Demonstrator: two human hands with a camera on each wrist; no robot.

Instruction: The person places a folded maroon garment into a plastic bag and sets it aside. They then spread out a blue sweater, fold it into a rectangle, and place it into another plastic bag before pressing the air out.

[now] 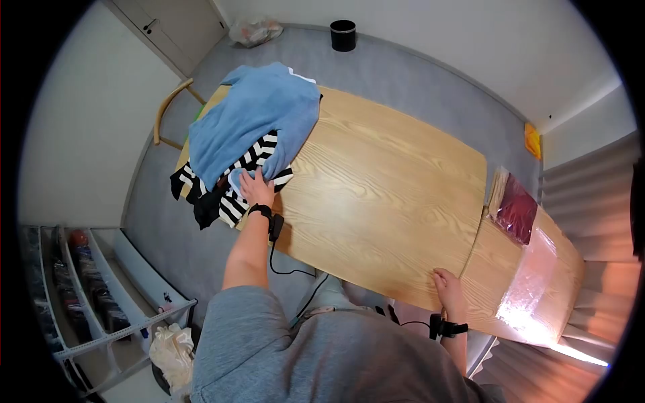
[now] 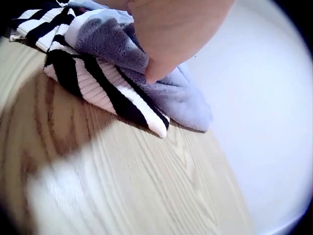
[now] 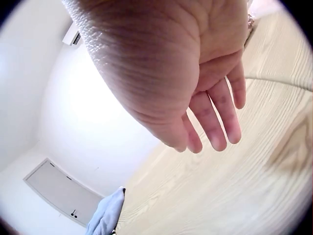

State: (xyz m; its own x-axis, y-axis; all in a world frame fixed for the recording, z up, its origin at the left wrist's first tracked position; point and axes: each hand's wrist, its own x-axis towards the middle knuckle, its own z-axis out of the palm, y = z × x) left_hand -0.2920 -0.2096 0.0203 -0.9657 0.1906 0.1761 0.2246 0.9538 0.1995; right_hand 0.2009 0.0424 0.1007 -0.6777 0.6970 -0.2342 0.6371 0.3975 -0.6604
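A blue fleece garment (image 1: 269,107) lies spread over the table's left end, on top of a black-and-white striped knit (image 1: 259,151). At its lower edge my left hand (image 1: 257,188) grips the blue cloth. In the left wrist view the thumb of that hand (image 2: 176,34) presses into the blue garment (image 2: 181,100), beside the striped knit (image 2: 105,85); the other fingertips are out of sight there. My right hand (image 1: 449,292) is at the table's near edge, and in the right wrist view this hand (image 3: 195,73) holds nothing, its fingers loosely bent.
Wooden table (image 1: 383,195) between the hands. On its right end lie a dark red packaged item (image 1: 516,211) and clear plastic packaging (image 1: 531,275). A chair (image 1: 161,114) stands beyond the left end, a shelf rack (image 1: 101,289) at lower left, a black bin (image 1: 342,37) by the wall.
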